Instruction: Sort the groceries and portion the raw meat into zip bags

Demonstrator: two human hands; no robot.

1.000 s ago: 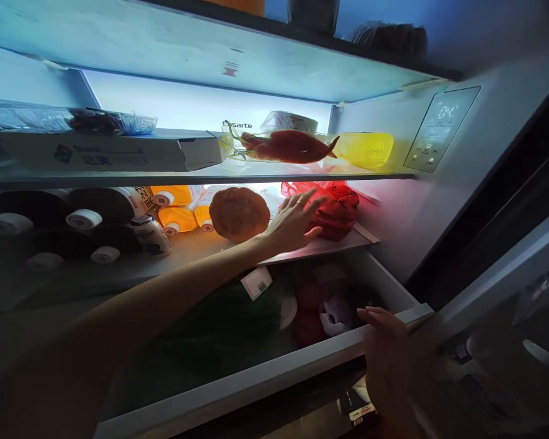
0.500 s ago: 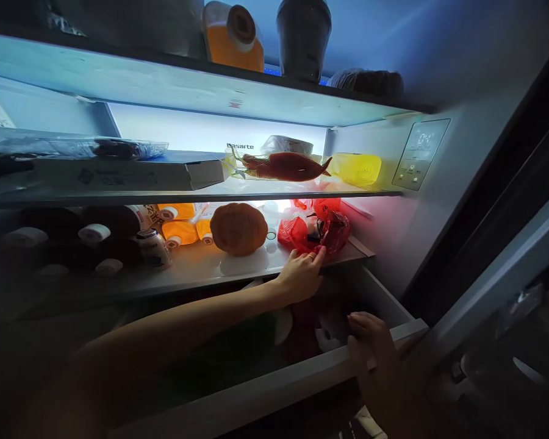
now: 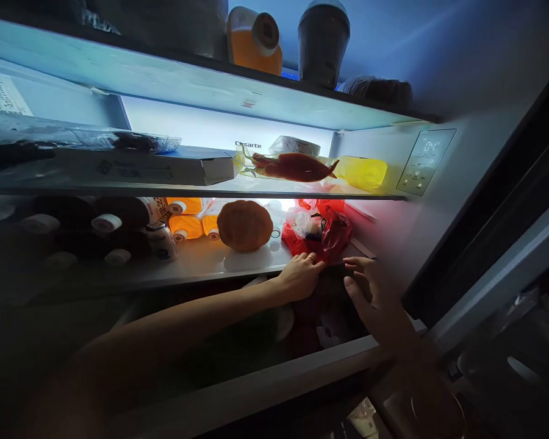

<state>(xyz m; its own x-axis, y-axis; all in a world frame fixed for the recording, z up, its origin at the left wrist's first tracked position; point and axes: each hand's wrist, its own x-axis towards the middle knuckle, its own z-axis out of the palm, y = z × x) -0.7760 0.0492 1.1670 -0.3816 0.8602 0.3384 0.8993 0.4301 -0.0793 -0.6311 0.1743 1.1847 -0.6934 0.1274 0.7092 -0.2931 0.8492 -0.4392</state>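
I look into an open fridge. A red plastic bag (image 3: pixel 332 235) lies at the right end of the lower glass shelf (image 3: pixel 201 265). My left hand (image 3: pixel 301 275) reaches in from the lower left, fingers closed on the bag's front edge at the shelf lip. My right hand (image 3: pixel 370 291) is raised just right of it, fingers apart, close to the bag without touching it. A round brown loaf-like thing (image 3: pixel 244 225) sits left of the bag.
Orange bottles (image 3: pixel 187 224) and dark cans (image 3: pixel 100 227) lie on the shelf's left. Above are a flat box (image 3: pixel 165 169), a wrapped fish (image 3: pixel 295 166) and a yellow container (image 3: pixel 361 171). An open drawer (image 3: pixel 274 372) lies below; a control panel (image 3: pixel 425 161) is on the right wall.
My right hand left the drawer's front edge and rose to beside the red bag. My left hand came down from over the bag to grip its front edge.
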